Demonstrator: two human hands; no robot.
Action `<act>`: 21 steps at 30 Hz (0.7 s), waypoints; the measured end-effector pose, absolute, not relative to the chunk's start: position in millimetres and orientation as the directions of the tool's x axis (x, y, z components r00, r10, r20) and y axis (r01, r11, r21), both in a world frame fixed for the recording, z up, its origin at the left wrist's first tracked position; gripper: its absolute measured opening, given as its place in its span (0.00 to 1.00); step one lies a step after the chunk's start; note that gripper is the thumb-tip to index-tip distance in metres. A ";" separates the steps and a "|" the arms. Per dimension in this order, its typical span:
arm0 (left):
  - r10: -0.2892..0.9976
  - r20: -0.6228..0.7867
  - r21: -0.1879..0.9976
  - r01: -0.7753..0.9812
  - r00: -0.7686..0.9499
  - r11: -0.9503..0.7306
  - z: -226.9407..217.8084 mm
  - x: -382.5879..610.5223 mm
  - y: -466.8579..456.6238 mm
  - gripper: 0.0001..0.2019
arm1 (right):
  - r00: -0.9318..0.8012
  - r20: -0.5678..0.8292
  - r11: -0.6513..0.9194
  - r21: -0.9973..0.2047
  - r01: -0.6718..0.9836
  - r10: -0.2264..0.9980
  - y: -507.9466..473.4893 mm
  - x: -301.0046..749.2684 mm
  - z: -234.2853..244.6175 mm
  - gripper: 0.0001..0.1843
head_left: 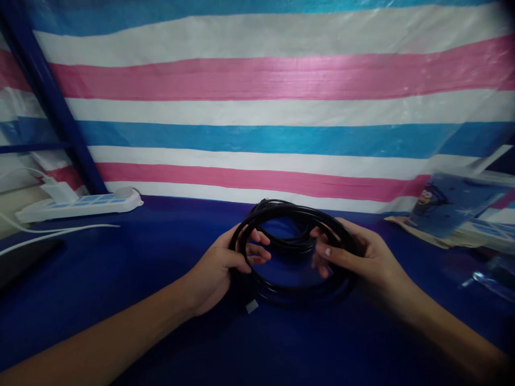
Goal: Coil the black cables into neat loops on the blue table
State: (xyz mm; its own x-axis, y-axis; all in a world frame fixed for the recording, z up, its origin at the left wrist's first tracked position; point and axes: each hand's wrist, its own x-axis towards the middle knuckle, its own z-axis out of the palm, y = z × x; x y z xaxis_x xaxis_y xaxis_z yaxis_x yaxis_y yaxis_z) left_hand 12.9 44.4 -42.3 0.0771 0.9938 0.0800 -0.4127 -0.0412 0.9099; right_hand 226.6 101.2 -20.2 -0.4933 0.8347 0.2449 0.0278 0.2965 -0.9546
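A coiled black cable (295,292) is held up in loops between both hands above the blue table. My left hand (229,257) grips the coil's left side, its thumb across the loops and its fingers curled through the middle. On the opposite side, my right hand (358,249) is wrapped round the loops, thumb in front; its far fingers are a little blurred. A connector with a pale metal end (251,306) shows just below the left hand. Behind the held loops, a second black cable coil (289,244) lies on the table, partly hidden by them.
A white power strip (100,202) with a plugged-in charger (60,191) sits at the back left. White cords (72,230) and a dark flat object (30,260) lie nearer. A blue printed bag (446,206) stands at the right. Striped sheeting (257,75) hangs behind the table (161,236).
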 end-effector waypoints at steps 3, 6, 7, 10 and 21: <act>0.993 0.075 0.919 -0.392 0.091 -0.034 -43.1 11.6 45.0 0.26 | -0.585 0.167 0.241 -0.969 0.051 0.794 103.6 225.1 -23.0 0.12; 0.991 0.054 0.921 -0.390 0.124 -0.002 -45.0 11.0 46.0 0.27 | -0.616 0.122 0.173 -0.985 0.024 0.778 103.7 220.7 -29.8 0.13; 0.990 0.039 0.916 -0.401 0.133 0.018 -45.7 12.0 45.9 0.25 | -0.592 0.144 0.174 -0.985 -0.006 0.793 102.2 218.5 -31.9 0.13; 0.988 -0.014 0.896 -0.436 0.156 0.082 -48.6 18.2 44.4 0.10 | -0.445 0.254 0.223 -0.967 -0.121 0.859 94.5 211.2 -36.2 0.11; 1.000 0.022 0.914 -0.405 0.010 -0.016 -32.1 15.3 42.4 0.20 | -0.582 0.154 0.279 -0.951 0.131 0.798 96.6 212.1 -29.8 0.15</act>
